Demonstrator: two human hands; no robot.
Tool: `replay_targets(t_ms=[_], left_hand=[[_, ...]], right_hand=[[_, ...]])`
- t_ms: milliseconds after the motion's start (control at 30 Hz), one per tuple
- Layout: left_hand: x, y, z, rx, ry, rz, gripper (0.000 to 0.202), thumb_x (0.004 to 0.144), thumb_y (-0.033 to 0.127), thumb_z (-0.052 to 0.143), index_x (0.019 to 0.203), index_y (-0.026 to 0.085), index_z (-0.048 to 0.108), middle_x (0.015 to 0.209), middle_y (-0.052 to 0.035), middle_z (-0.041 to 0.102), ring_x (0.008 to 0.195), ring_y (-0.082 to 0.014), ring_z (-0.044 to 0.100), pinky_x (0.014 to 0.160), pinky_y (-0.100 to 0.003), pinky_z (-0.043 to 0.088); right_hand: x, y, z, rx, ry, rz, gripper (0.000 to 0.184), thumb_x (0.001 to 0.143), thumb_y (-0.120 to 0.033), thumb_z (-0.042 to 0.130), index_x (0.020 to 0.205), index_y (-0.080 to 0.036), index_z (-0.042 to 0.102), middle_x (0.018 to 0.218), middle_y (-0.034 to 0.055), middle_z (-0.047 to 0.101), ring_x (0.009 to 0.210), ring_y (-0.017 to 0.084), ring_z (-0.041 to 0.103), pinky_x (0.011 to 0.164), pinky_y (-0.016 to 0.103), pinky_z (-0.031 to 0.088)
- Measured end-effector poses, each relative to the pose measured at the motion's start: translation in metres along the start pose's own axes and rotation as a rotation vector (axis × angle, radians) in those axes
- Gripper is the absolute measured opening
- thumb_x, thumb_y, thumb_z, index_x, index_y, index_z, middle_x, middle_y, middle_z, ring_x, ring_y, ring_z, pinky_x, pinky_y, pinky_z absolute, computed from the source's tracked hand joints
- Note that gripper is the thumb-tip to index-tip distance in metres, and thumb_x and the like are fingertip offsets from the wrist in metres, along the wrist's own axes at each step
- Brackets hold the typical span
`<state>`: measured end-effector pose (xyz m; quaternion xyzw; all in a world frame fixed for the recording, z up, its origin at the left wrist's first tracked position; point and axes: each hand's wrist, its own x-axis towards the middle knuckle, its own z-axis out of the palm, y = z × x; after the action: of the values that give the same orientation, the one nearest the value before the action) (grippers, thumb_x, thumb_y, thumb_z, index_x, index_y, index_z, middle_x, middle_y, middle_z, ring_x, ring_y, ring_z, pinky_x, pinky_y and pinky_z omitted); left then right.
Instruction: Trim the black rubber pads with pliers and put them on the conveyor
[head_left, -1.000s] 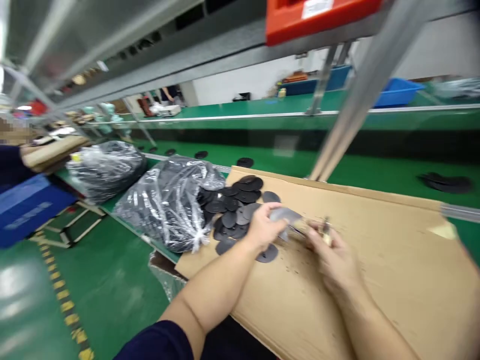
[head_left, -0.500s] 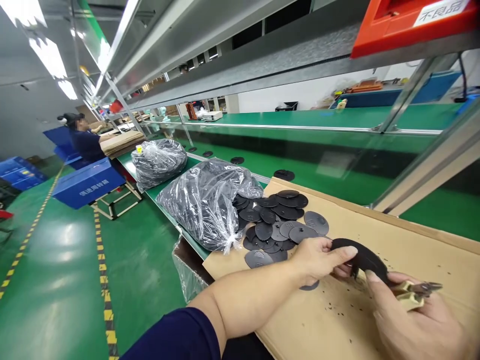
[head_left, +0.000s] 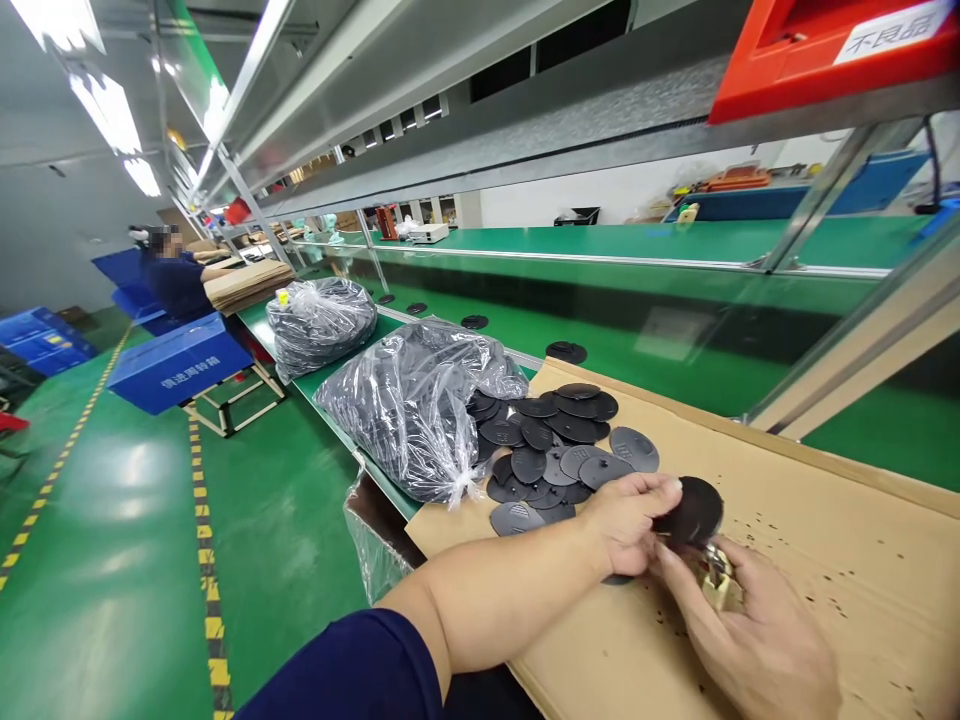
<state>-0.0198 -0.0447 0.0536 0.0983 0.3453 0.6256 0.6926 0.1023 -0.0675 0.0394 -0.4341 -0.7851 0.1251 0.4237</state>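
Observation:
My left hand (head_left: pixel 626 525) pinches a round black plastic disc (head_left: pixel 694 510) just above a brown cardboard sheet (head_left: pixel 810 530). My right hand (head_left: pixel 750 640) is closed on a small cutting tool with cream handles (head_left: pixel 716 580), its tip at the disc's lower edge. A pile of the same black discs (head_left: pixel 551 440) lies on the cardboard to the left of my hands. It spills from an open clear plastic bag (head_left: pixel 412 400) full of discs.
Small black trimmings speckle the cardboard. A second tied bag of discs (head_left: pixel 319 320) lies further left on the green bench. Single discs (head_left: pixel 568 350) ride the green conveyor behind. Overhead is a red bin (head_left: pixel 825 50). Another person (head_left: pixel 176 280) works at the far left near blue crates (head_left: pixel 176 365).
The camera steadied after swinging left. My left hand turned the disc from edge-on to face-on, and my right hand moved the cutter in from the right to the disc's lower edge.

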Motion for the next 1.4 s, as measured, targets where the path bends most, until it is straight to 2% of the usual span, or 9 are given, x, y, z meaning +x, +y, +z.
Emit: replay_targets(t_ms=[200, 367, 533, 700, 833, 933, 1233, 1300, 1400], left_hand=[[-0.002, 0.007, 0.0, 0.103, -0.042, -0.006, 0.047, 0.055, 0.035, 0.087, 0.088, 0.015, 0.06, 0.074, 0.0005, 0.06, 0.059, -0.0099, 0.052, 0.057, -0.024, 0.036], [0.001, 0.001, -0.001, 0.106, -0.109, -0.029, 0.053, 0.048, 0.039, 0.089, 0.084, 0.013, 0.061, 0.073, -0.0021, 0.061, 0.061, -0.0116, 0.054, 0.061, -0.026, 0.041], [0.003, 0.001, -0.002, 0.074, -0.007, 0.055, 0.067, 0.034, 0.045, 0.092, 0.084, 0.012, 0.062, 0.072, -0.0019, 0.061, 0.061, -0.0112, 0.055, 0.06, -0.026, 0.043], [0.002, 0.004, -0.001, 0.079, -0.003, 0.012, 0.062, 0.038, 0.038, 0.092, 0.086, 0.013, 0.062, 0.071, -0.0015, 0.061, 0.06, -0.0117, 0.055, 0.057, -0.026, 0.043], [0.0, 0.007, 0.001, 0.022, -0.035, -0.029, 0.058, 0.04, 0.021, 0.091, 0.09, 0.013, 0.064, 0.081, -0.0029, 0.064, 0.067, -0.0131, 0.059, 0.062, -0.026, 0.045], [-0.001, 0.009, 0.001, -0.003, -0.044, -0.036, 0.053, 0.042, 0.017, 0.089, 0.09, 0.013, 0.064, 0.081, -0.0021, 0.064, 0.069, -0.0121, 0.059, 0.065, -0.026, 0.046], [0.004, 0.007, -0.002, 0.073, 0.013, -0.047, 0.046, 0.049, 0.029, 0.086, 0.083, 0.015, 0.06, 0.071, -0.0004, 0.061, 0.058, -0.0115, 0.055, 0.054, -0.025, 0.044], [0.005, 0.009, -0.004, 0.073, -0.001, -0.061, 0.045, 0.048, 0.028, 0.085, 0.081, 0.015, 0.058, 0.069, -0.0006, 0.06, 0.054, -0.0114, 0.053, 0.047, -0.023, 0.038], [0.006, 0.016, -0.007, 0.032, -0.101, -0.091, 0.039, 0.051, 0.028, 0.083, 0.075, 0.016, 0.054, 0.061, 0.0011, 0.053, 0.043, -0.0072, 0.041, 0.039, -0.02, 0.021]], right_hand=[[0.003, -0.003, -0.005, 0.043, 0.13, -0.119, 0.05, 0.088, -0.057, 0.049, 0.115, -0.016, 0.056, 0.106, 0.0167, 0.059, 0.1, 0.032, 0.058, 0.09, 0.047, 0.046], [0.002, 0.006, -0.001, 0.012, 0.046, -0.155, 0.045, 0.089, -0.055, 0.048, 0.113, -0.018, 0.057, 0.102, 0.0136, 0.059, 0.095, 0.029, 0.059, 0.084, 0.042, 0.048], [-0.001, 0.008, 0.0, -0.038, -0.029, -0.135, 0.042, 0.089, -0.055, 0.046, 0.109, -0.02, 0.057, 0.099, 0.0104, 0.061, 0.089, 0.027, 0.06, 0.078, 0.039, 0.048], [-0.001, 0.003, 0.001, -0.03, -0.061, -0.162, 0.038, 0.089, -0.056, 0.045, 0.096, -0.022, 0.061, 0.097, 0.01, 0.061, 0.089, 0.027, 0.06, 0.075, 0.039, 0.047], [0.003, 0.0, -0.002, -0.062, -0.026, -0.092, 0.041, 0.088, -0.058, 0.043, 0.098, -0.021, 0.057, 0.092, 0.0115, 0.063, 0.085, 0.029, 0.06, 0.071, 0.041, 0.047], [0.003, 0.0, -0.002, -0.11, -0.002, -0.107, 0.046, 0.089, -0.06, 0.039, 0.099, -0.02, 0.057, 0.098, 0.014, 0.063, 0.091, 0.032, 0.06, 0.075, 0.043, 0.047], [-0.002, 0.006, 0.003, -0.096, -0.063, -0.14, 0.046, 0.091, -0.059, 0.039, 0.101, -0.019, 0.058, 0.101, 0.0115, 0.063, 0.092, 0.028, 0.06, 0.083, 0.042, 0.047], [-0.002, 0.004, 0.001, -0.095, -0.053, -0.167, 0.045, 0.091, -0.058, 0.04, 0.104, -0.019, 0.058, 0.1, 0.0111, 0.064, 0.09, 0.027, 0.061, 0.082, 0.04, 0.048], [0.0, 0.004, 0.0, -0.132, -0.033, -0.181, 0.046, 0.091, -0.056, 0.04, 0.108, -0.018, 0.059, 0.098, 0.0111, 0.065, 0.087, 0.027, 0.062, 0.08, 0.039, 0.048]])
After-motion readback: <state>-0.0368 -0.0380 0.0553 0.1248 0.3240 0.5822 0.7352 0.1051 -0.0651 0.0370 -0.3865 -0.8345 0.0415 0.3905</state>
